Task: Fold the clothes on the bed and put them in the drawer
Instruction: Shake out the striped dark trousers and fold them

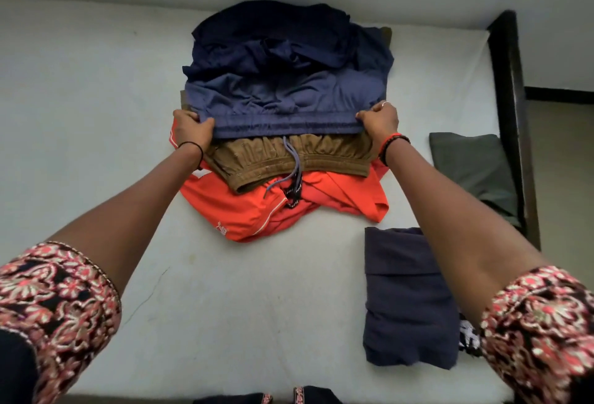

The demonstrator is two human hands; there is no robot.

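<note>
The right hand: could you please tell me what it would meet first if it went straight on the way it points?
The right hand grips the blue shorts, so it would push into their bunched fabric first, then probably the dark navy clothes piled behind; depth is unclear.

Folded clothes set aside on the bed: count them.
2: a navy one nearest the camera, a grey-green one beside the bed frame. A patterned piece, mostly hidden by the right sleeve, may be a third.

No legible text; small mark [222, 229] on orange shorts [244, 210] unreadable.
</note>
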